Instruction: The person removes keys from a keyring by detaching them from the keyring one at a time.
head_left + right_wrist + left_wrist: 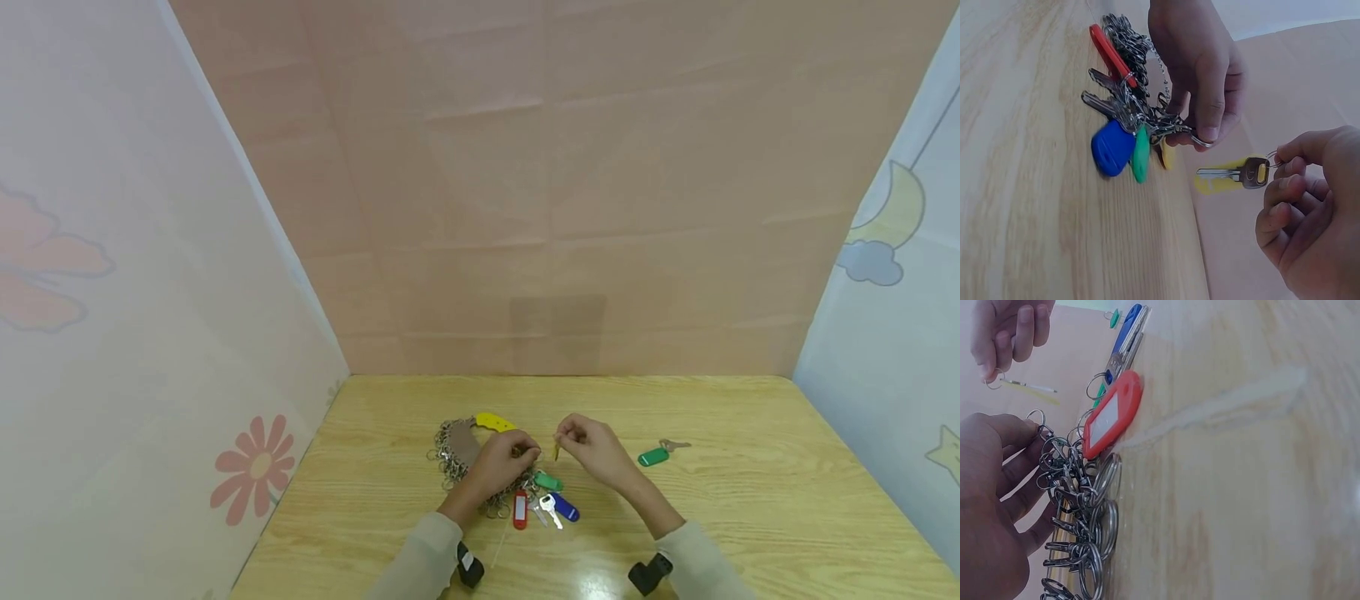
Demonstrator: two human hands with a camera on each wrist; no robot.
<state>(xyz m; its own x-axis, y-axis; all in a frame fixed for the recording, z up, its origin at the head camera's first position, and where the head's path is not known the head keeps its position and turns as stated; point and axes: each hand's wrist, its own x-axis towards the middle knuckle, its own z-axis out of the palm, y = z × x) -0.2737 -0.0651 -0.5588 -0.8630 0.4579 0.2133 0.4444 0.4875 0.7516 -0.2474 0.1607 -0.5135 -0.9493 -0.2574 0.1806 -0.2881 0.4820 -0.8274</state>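
Note:
My left hand (501,460) pinches a small metal ring (1202,141) at the edge of a bunch of linked key rings (1088,519). To its right, raised above the table, my right hand (596,448) holds a thin split ring between thumb and index finger. A key (1235,174) and a yellow key tag (1205,186) hang from that ring. Beside the bunch lie a red tag (520,508), a blue tag (565,507), a green tag (548,481) and silver keys (551,510). Behind my left hand shows a brown flat piece (463,443) with a yellow handle (495,422).
A green tag (653,457) with a key (675,445) lies apart on the wooden table (750,508), right of my right hand. A thin pale strip (1222,409) lies in front of the bunch. Paper-covered walls stand at the back and both sides.

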